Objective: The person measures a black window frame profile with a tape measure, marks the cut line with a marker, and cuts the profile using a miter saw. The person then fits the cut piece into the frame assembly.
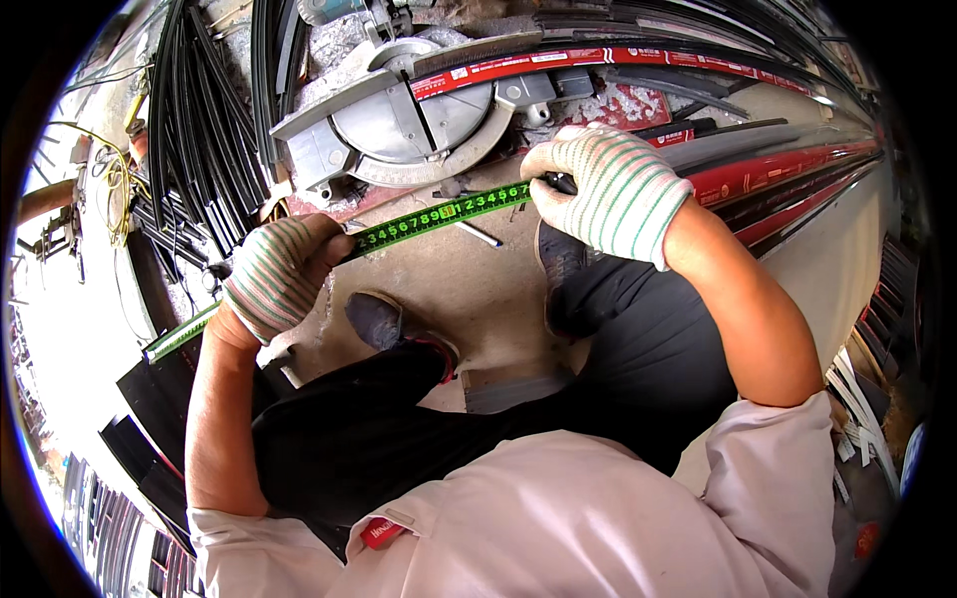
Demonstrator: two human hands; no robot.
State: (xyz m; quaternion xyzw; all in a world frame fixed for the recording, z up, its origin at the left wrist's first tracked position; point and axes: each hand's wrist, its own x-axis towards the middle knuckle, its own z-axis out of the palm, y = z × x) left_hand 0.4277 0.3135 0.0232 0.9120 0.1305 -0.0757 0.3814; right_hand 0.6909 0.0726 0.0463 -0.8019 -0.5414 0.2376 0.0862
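Note:
My left hand (277, 271), in a striped knit glove that leaves the fingertips bare, pinches the green blade of a tape measure (444, 213). The blade stretches across in front of me and runs on past that hand to the lower left. At its right end, my right hand (616, 191), gloved alike, is closed around it. A small black part (561, 182) shows between those fingers; the palm hides the rest. Just beyond the blade stands a mitre saw (414, 125) with a round grey table. A long red-wrapped profile (598, 58) lies along its fence.
Bundles of dark strips (204, 110) lie at the far left, near a yellow cable (122, 189). More red-covered profiles (768, 171) are stacked at the right. A pen-like white stick (480, 234) is on the floor between my shoes. White offcuts (862, 399) lie at the right.

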